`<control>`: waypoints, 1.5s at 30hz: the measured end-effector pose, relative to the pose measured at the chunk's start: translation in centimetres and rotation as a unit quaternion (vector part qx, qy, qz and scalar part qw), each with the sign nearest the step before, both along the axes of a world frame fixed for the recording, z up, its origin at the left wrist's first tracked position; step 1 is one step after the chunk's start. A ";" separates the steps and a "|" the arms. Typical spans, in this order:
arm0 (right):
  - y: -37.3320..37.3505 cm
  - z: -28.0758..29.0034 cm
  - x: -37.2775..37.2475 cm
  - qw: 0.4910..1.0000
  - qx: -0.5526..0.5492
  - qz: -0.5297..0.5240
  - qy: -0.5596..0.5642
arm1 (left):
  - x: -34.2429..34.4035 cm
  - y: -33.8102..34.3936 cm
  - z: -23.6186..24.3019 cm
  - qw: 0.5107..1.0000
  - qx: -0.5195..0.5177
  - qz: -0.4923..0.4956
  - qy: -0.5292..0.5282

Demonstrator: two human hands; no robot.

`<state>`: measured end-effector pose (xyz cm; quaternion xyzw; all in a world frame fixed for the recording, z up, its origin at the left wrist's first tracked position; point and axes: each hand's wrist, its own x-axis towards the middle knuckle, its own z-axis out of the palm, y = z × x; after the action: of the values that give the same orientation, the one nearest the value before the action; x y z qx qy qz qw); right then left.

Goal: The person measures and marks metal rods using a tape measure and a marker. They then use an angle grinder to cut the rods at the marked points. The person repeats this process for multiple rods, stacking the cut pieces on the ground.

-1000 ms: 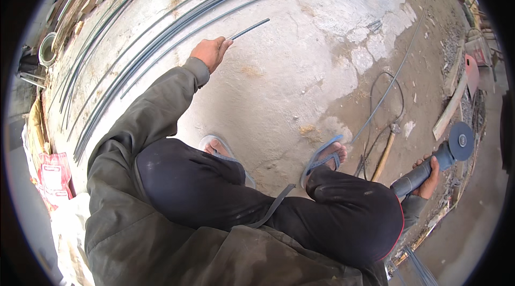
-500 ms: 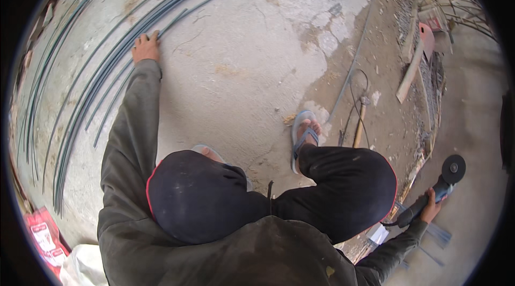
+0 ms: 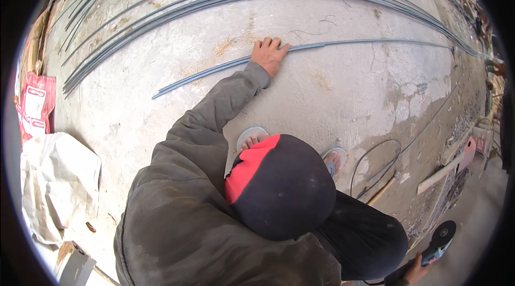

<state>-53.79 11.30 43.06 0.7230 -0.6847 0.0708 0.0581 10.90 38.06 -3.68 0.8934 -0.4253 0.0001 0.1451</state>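
My left hand (image 3: 270, 56) is stretched forward, palm down, with its fingers curled over thin grey steel rods (image 3: 214, 68) on the concrete. One of these rods is short; another runs on far to the right. Low at the right, my right hand (image 3: 417, 270) grips an angle grinder (image 3: 433, 250) by its body. Its dark cutting disc (image 3: 443, 233) points up and away from me. Part of the grinder's rear is hidden at the picture's lower edge. Beyond my left hand lies a bundle of long rods (image 3: 177, 15), apart from the rods under my fingers.
A red and white bag (image 3: 38, 101) and a white sack (image 3: 59, 178) lie at the left. On the right are a looped dark cable (image 3: 354, 170), a wooden handle (image 3: 382, 192), a plank (image 3: 440, 177) and rubble. My sandalled feet (image 3: 252, 138) stand on the cracked concrete floor (image 3: 300, 98).
The view has turned left. The rods under my left hand now lie farther from the bundle, nearer to me. My right hand still holds the grinder, now lower in the picture.
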 end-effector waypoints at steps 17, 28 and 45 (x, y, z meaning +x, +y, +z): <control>-12.6 -18.9 30.2 0.904 0.315 0.211 -0.197 | -0.7 6.7 0.8 0.996 -0.071 -0.010 -0.051; -11.6 -23.9 43.4 0.826 0.424 0.322 -0.185 | -2.8 4.9 1.0 0.992 -0.066 0.091 -0.066; -9.5 -31.4 44.4 0.789 0.494 0.289 -0.222 | -3.3 1.1 0.6 0.987 -0.054 0.137 -0.063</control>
<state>-9.41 1.79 11.66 0.7816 -0.3790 -0.1055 -0.4840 7.62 39.12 -3.11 0.9322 -0.3067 0.0994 0.1643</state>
